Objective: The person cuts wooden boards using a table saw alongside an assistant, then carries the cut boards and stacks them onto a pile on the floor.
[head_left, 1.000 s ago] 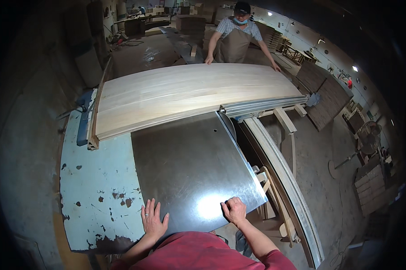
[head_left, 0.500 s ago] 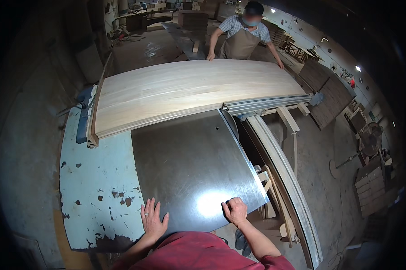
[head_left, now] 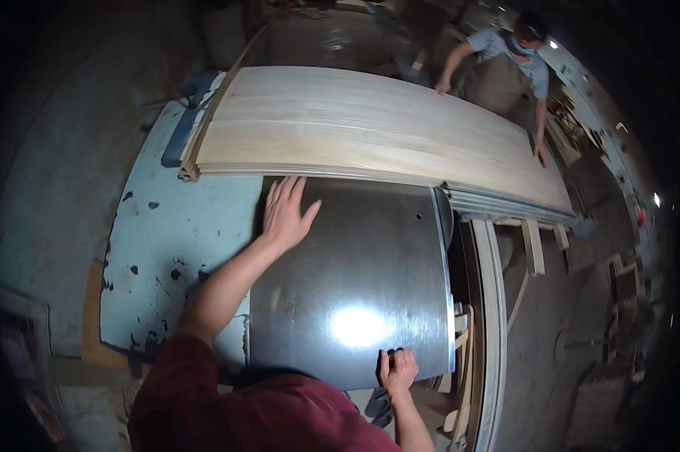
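A shiny grey metal sheet (head_left: pixel 370 264) lies flat on the pale blue table (head_left: pixel 182 248). My left hand (head_left: pixel 286 215) is stretched far forward, fingers spread, palm flat on the sheet's far left part. At the sheet's near edge my right hand (head_left: pixel 397 371) grips it with curled fingers. Beyond the sheet rests a stack of pale wooden veneer boards (head_left: pixel 370 128). A person in an apron (head_left: pixel 506 68) stands at the far side with both hands on that stack.
The table's blue paint is chipped with dark patches (head_left: pixel 140 271). A wooden frame and slats (head_left: pixel 498 301) run along the table's right side above the concrete floor (head_left: pixel 566 331). A blue bar (head_left: pixel 182 135) lies at the stack's left end.
My left hand has reached from the sheet's near edge far forward onto it. The view has tilted closer over the table. The other person has shifted to the right.
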Tool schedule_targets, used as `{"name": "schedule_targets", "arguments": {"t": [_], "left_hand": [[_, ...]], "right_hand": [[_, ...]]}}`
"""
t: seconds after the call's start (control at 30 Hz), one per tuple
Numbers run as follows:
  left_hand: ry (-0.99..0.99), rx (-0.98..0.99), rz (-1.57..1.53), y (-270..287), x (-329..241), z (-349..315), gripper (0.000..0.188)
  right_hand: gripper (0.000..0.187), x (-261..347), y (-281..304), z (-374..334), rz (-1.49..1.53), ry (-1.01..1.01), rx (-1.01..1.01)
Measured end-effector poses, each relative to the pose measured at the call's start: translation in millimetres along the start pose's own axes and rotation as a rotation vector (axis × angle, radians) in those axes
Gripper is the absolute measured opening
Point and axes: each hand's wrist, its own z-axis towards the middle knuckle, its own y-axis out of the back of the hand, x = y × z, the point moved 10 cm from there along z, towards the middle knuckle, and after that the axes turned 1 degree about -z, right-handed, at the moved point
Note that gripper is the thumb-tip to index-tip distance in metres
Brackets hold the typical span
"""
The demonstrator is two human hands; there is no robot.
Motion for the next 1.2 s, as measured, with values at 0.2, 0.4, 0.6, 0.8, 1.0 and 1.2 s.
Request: {"name": "schedule_targets", "arguments": {"t": [0.2,0.4,0.6,0.8,1.0,1.2], "left_hand": [[0.105,0.070,0.136,-69,68,110,0.069],[0.145,0.220,0.284,-133,91,166,0.077],[0.198,0.349,0.445,-164,116,143,0.083],[0.167,0.336,0.421,-161,109,138,0.082],[0.175,0.362,0.451,-154,108,122,0.081],[0.154,0.362,0.436,-152,97,118,0.082]], "right_hand": [[0.029,8,-8,10,0.046,-0.006,0.053],[0.031,-8,-7,7,0.026,-0.003,0.033],[0.031,-7,-15,10,-0.008,-0.006,0.044],[0.028,-9,-28,37,0.133,-0.073,0.055],[0.013,40,-63,180,0.449,0.070,0.058],[0.046,110,-87,380,0.288,0.279,0.034]]}}
